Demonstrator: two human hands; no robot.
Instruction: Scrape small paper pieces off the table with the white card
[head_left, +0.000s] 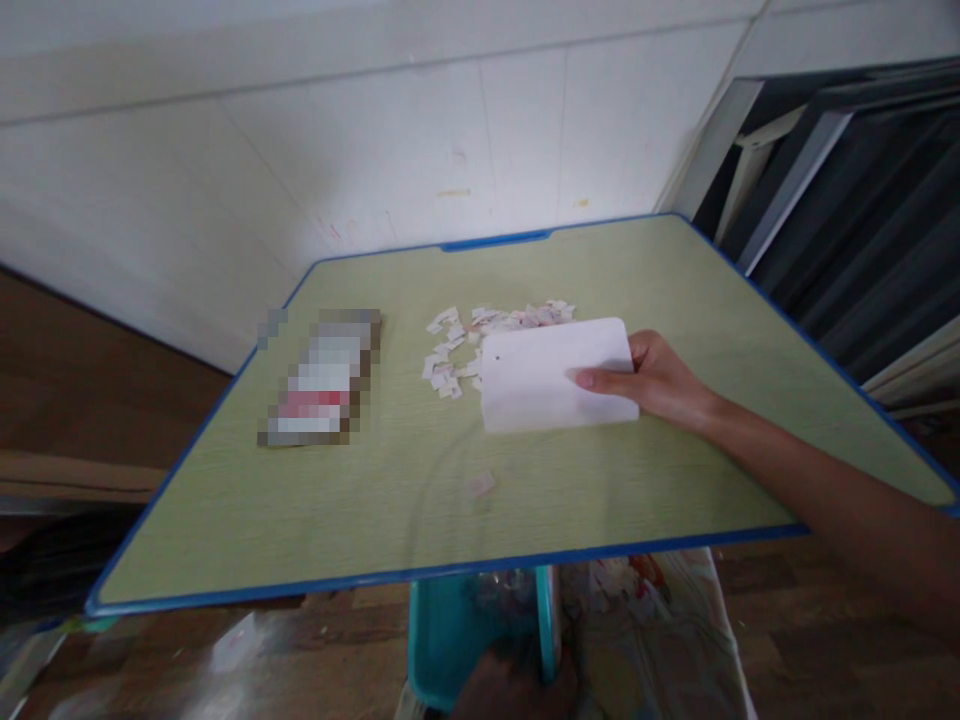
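In the head view, my right hand (656, 375) grips the right end of a flat white card (555, 385) with rounded corners and a small dark hole. My thumb lies on its face. The card is tilted over the table and hides part of a scattered pile of small paper scraps (446, 370). A single scrap (481, 485) lies nearer the front edge. Below that edge, my left hand (517, 685) is closed around the right side of a teal plastic basket (439, 640); it is dark and partly cut off.
The green table (300, 530) has a blue rim. At its left lies a pixelated rectangular object (322, 380). Behind stands a white wall (375, 160); dark framed panels (847, 190) lean at the right. Patterned cloth (660, 630) and wooden floor (330, 650) show below.
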